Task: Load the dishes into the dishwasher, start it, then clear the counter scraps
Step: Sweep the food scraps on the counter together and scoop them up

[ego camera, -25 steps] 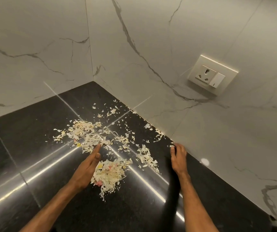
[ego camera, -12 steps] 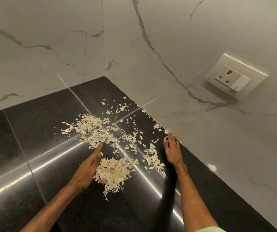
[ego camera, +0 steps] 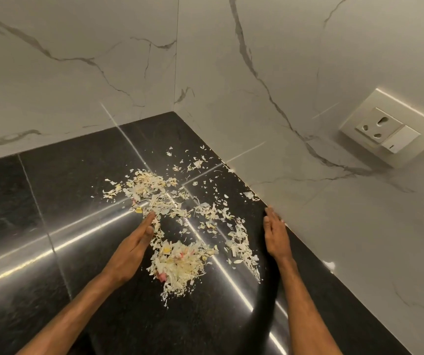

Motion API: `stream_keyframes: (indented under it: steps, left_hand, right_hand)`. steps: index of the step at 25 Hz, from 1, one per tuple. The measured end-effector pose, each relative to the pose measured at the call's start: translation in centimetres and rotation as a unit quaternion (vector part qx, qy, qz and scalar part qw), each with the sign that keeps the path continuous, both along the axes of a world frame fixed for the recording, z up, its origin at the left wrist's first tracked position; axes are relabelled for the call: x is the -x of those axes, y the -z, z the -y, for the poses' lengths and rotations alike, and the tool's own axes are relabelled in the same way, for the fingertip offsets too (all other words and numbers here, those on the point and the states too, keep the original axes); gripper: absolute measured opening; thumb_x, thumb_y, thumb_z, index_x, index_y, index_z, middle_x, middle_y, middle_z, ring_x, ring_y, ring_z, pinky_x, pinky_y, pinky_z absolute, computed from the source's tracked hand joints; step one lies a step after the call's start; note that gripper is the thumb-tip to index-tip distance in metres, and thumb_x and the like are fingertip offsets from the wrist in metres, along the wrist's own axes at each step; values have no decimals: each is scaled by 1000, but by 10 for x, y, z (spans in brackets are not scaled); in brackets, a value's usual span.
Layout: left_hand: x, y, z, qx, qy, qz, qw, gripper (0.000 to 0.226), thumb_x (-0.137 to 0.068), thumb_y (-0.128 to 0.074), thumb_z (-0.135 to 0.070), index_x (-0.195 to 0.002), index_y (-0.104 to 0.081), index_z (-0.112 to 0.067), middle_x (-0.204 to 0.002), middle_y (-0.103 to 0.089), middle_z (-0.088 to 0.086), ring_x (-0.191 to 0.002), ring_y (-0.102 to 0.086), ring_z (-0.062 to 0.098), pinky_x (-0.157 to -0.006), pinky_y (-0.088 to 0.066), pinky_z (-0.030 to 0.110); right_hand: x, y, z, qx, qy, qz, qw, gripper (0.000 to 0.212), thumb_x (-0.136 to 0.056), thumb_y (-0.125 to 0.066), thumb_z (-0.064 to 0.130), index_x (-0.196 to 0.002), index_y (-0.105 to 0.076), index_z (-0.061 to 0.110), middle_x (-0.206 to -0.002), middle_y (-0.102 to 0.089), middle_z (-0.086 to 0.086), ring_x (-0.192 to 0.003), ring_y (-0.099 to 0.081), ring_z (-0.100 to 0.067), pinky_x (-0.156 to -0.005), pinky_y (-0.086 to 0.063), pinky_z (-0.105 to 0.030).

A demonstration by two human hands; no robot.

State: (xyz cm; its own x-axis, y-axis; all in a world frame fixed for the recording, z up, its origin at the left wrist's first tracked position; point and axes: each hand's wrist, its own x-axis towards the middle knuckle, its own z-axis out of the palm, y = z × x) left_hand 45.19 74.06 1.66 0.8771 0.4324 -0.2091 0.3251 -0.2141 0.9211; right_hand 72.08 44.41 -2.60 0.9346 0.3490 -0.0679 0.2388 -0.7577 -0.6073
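Note:
Pale vegetable scraps lie scattered over the black counter (ego camera: 52, 226) near the corner. A gathered heap of scraps (ego camera: 177, 265) sits between my hands, and a looser patch of scraps (ego camera: 149, 188) lies farther back. My left hand (ego camera: 134, 247) stands on its edge with straight fingers, just left of the heap, fingertips touching the scattered bits. My right hand (ego camera: 275, 231) also stands on edge with straight fingers, along the foot of the right wall, with a thin strip of scraps (ego camera: 241, 242) to its left. Neither hand holds anything.
White marble-pattern walls (ego camera: 308, 213) close the counter at the back and on the right, meeting in a corner. A wall socket with a switch (ego camera: 387, 129) is set in the right wall above the counter.
My right hand has straightened from a curled pose and slid forward along the wall's foot. My left hand has stayed beside the heap. The view has shifted slightly.

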Motion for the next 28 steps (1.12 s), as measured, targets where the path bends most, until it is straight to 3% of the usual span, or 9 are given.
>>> stream_keyframes:
  steps: [2,5,9,14,17,19,22,25,28]
  left_hand:
    - [-6,0,3,0,3,-5,1000,95,-70,-16,-97,-151,-16,-49,-155,-12,-24,-142,-18,4,-116,-11,41]
    - [-10,5,8,8,12,-10,1000,87,-73,-16,-95,-150,-15,-54,-156,-11,-23,-140,-20,6,-118,-13,48]
    - [-10,14,8,-5,19,-23,1000,83,-73,-14,-94,-148,-14,-58,-158,-11,-20,-140,-21,7,-119,-13,55]
    - [-11,13,9,-7,33,-32,999,92,-69,-12,-97,-150,-14,-52,-157,-11,-20,-138,-20,5,-120,-13,55]
    - [-11,12,10,-6,38,-25,999,92,-70,-12,-97,-150,-14,-53,-157,-10,-23,-139,-20,4,-118,-12,53]
    - [-12,11,9,0,36,-20,999,93,-69,-13,-97,-150,-14,-52,-156,-11,-23,-139,-19,4,-118,-12,51]
    - [-14,10,11,2,41,-16,999,95,-69,-13,-97,-151,-14,-50,-156,-11,-23,-140,-18,3,-118,-12,47]
    - [-12,14,15,3,45,-16,999,94,-70,-14,-96,-151,-15,-49,-157,-11,-23,-139,-19,3,-118,-13,47]
    - [-9,18,15,3,43,-20,999,93,-70,-14,-96,-151,-14,-51,-157,-10,-23,-138,-20,3,-117,-13,50]
  right_hand:
    - [3,2,-7,33,-59,-10,998,55,-107,-24,42,-156,-22,18,-164,-16,2,-152,-9,-9,-125,-5,-39]
    - [16,5,-14,-1,-89,-5,996,52,-107,-28,40,-155,-28,19,-161,-24,6,-149,-18,-7,-125,-8,-37]
    - [24,11,10,-33,147,126,980,41,-106,-40,27,-136,-55,4,-140,-56,-12,-132,-46,-26,-115,-31,-47]
    - [27,12,-1,18,165,127,978,35,-104,-42,18,-132,-54,0,-133,-57,-14,-128,-47,-26,-119,-26,-40]
    - [27,7,5,-128,191,74,970,30,-100,-47,6,-129,-56,3,-125,-64,-11,-125,-52,-25,-113,-36,-40]
    - [29,2,12,-277,255,21,926,23,-98,-51,2,-119,-58,7,-108,-69,-9,-111,-61,-26,-106,-43,-43]
    - [31,-1,16,-335,315,27,888,20,-94,-58,-4,-113,-60,1,-104,-63,-12,-99,-60,-28,-100,-48,-45]
    - [36,1,14,-285,288,37,914,21,-94,-60,1,-114,-64,5,-113,-66,-13,-108,-61,-30,-101,-49,-42]
    - [39,2,4,-97,142,16,985,45,-106,-42,32,-145,-46,12,-153,-42,-4,-144,-34,-20,-123,-19,-39]
